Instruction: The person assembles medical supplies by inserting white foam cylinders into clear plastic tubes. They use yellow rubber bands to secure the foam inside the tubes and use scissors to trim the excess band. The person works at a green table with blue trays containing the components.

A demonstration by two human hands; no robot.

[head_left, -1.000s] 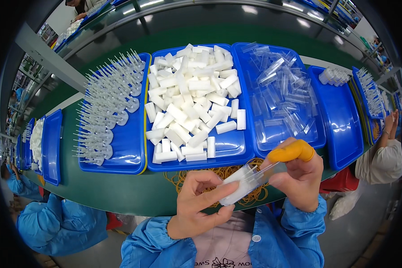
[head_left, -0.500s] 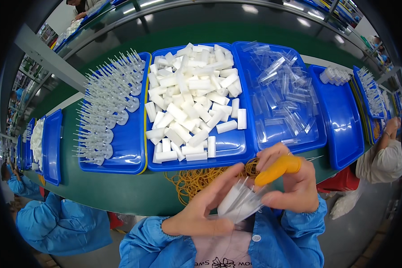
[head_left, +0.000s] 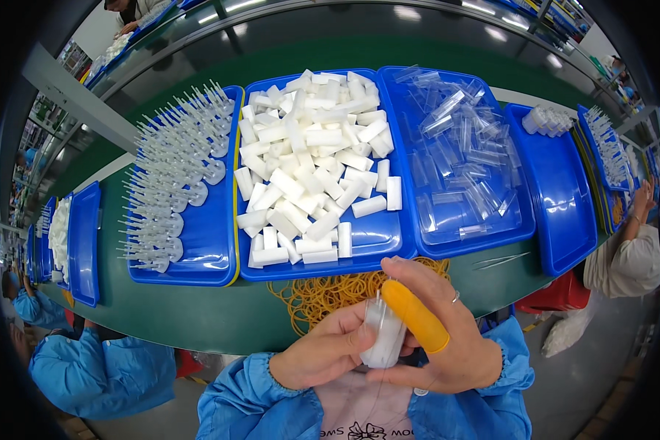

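Both hands meet close to my chest over the table's near edge. My left hand and my right hand together grip a small clear bag holding white pieces. An orange finger cot covers my right index finger, which lies across the bag. A heap of yellow rubber bands lies on the green table just beyond my hands. Straight ahead stands a blue tray of white oblong blocks.
A blue tray of clear plastic bags stands to the right, a blue tray of clear pointed parts to the left. Metal tweezers lie by the right tray. Other workers in blue sleeves sit at left; another person at right.
The clear bag was held out flat and long between my hands; now it is gathered upright and closer to my chest, with both hands wrapped tighter around it.
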